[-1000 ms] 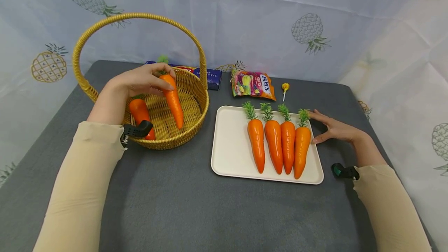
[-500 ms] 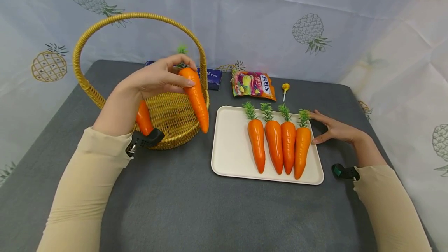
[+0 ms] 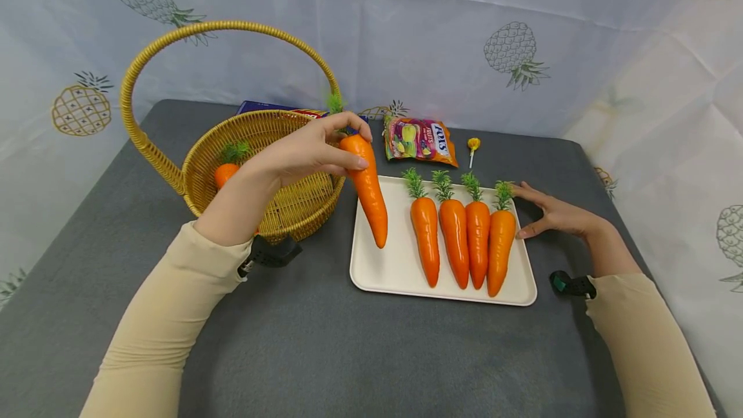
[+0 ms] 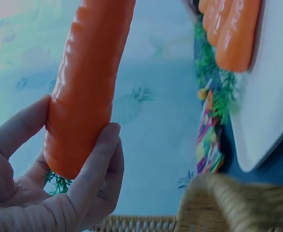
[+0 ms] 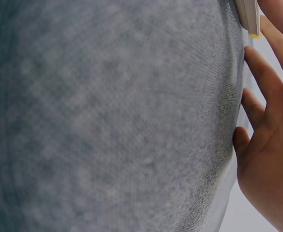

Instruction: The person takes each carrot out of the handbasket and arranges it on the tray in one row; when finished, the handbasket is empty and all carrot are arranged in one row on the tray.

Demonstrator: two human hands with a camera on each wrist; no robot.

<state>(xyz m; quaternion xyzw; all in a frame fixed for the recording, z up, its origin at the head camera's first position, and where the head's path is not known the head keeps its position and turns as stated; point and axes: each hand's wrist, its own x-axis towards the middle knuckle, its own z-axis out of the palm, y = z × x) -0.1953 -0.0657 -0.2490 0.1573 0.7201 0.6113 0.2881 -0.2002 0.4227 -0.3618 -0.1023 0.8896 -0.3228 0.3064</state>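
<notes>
My left hand (image 3: 316,147) pinches an orange toy carrot (image 3: 369,189) near its thick top, and the carrot's tip points down over the left part of the cream tray (image 3: 377,276). In the left wrist view, thumb and fingers grip the sides of this carrot (image 4: 85,92), green leaves showing below. Several more carrots (image 3: 455,240) lie side by side on the tray, leaves to the back. At the tray's right edge rests my right hand (image 3: 557,215), fingers spread and relaxed. The right wrist view shows this hand (image 5: 272,121) beside the tray's rim, fingertips at the dark tabletop.
Left of the tray stands a wicker basket (image 3: 200,176) with a tall handle; another carrot (image 3: 225,174) inside is partly hidden by my left arm. Behind are a blue spaghetti box (image 3: 255,106), a candy bag (image 3: 419,140) and a yellow lollipop (image 3: 473,145).
My left hand has carried the carrot out of the basket, rightwards to over the tray's left side. My right hand and the carrots on the tray have stayed put.
</notes>
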